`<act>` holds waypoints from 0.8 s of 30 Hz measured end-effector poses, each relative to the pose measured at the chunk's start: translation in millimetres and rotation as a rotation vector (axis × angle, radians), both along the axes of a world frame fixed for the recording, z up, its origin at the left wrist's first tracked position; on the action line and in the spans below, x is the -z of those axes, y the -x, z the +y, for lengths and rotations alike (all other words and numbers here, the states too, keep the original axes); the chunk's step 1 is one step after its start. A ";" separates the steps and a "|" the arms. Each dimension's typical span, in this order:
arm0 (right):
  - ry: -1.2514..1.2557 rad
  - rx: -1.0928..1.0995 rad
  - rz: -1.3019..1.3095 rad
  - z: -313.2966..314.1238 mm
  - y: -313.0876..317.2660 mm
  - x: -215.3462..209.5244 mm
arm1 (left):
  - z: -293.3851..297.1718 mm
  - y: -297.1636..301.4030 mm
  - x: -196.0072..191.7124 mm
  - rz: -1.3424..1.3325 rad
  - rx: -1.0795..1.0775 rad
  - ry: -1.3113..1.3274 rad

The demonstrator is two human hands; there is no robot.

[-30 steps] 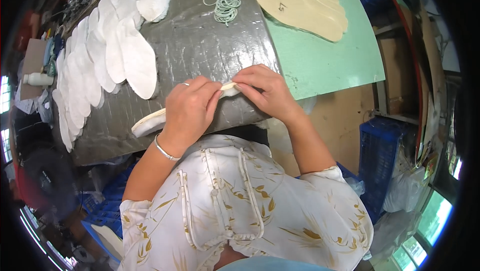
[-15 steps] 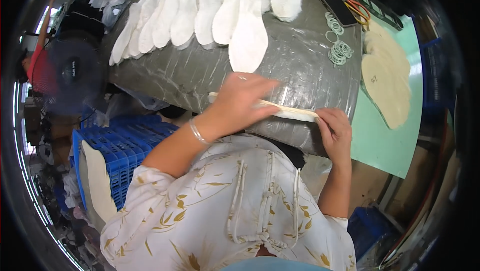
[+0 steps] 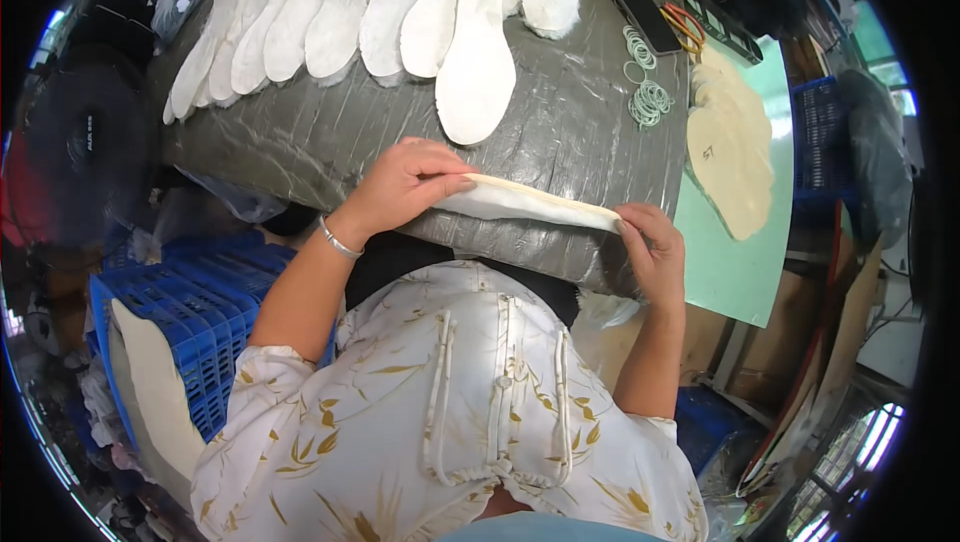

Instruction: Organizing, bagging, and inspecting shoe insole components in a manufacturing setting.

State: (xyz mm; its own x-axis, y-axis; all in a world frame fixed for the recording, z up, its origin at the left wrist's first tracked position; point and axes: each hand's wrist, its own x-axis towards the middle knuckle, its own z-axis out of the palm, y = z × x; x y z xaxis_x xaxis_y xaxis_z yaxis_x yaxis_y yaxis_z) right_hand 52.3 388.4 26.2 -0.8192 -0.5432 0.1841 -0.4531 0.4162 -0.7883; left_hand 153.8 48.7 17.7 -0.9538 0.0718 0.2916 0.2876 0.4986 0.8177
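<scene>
Between my two hands a cream-and-white fleecy insole (image 3: 535, 204) is held on edge, with its long side toward me. My left hand (image 3: 412, 185) pinches one end between thumb and fingers. At the other end, the thumb and fingers of my right hand (image 3: 655, 245) close on the tip. Just beyond lies a single white insole (image 3: 476, 67), flat on the grey plastic-covered table (image 3: 370, 137). Farther back, a row of overlapping white insoles (image 3: 336, 17) spreads to the left.
At the right, a stack of cream insoles (image 3: 735, 162) rests on a green board (image 3: 738, 272). A phone (image 3: 643, 17), pale green rubber bands (image 3: 651, 104) and orange bands (image 3: 686, 27) lie toward the back right. A blue crate (image 3: 190, 312) stands at my left.
My left hand has moved left and now grips the insole's end. The insole's white side shows more. The whole view has shifted, carrying the table leftward.
</scene>
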 end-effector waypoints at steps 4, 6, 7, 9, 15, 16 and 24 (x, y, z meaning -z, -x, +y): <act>-0.084 -0.096 0.108 -13.4 4.1 -21.1 | 2.3 16.4 -0.8 -0.103 0.073 -0.129; -0.108 -0.175 0.143 -38.5 5.0 -38.8 | 8.3 22.9 -12.5 -0.175 0.123 -0.205; -0.102 -0.196 0.196 -60.0 4.8 -44.8 | 10.6 26.0 -18.7 -0.140 0.127 -0.216; -0.029 -0.245 0.105 -88.9 7.2 -52.9 | 12.1 38.1 -45.1 -0.161 0.177 -0.174; 0.665 -0.051 -0.539 -90.2 31.6 -69.1 | -20.9 54.5 -90.7 0.120 -0.106 -0.566; 0.834 -0.033 -0.640 -92.2 33.3 -67.1 | -24.1 51.3 -78.3 0.075 -0.040 -0.559; 1.442 0.032 -0.961 -105.4 23.4 6.0 | 57.7 15.2 -59.4 -0.160 0.123 -0.180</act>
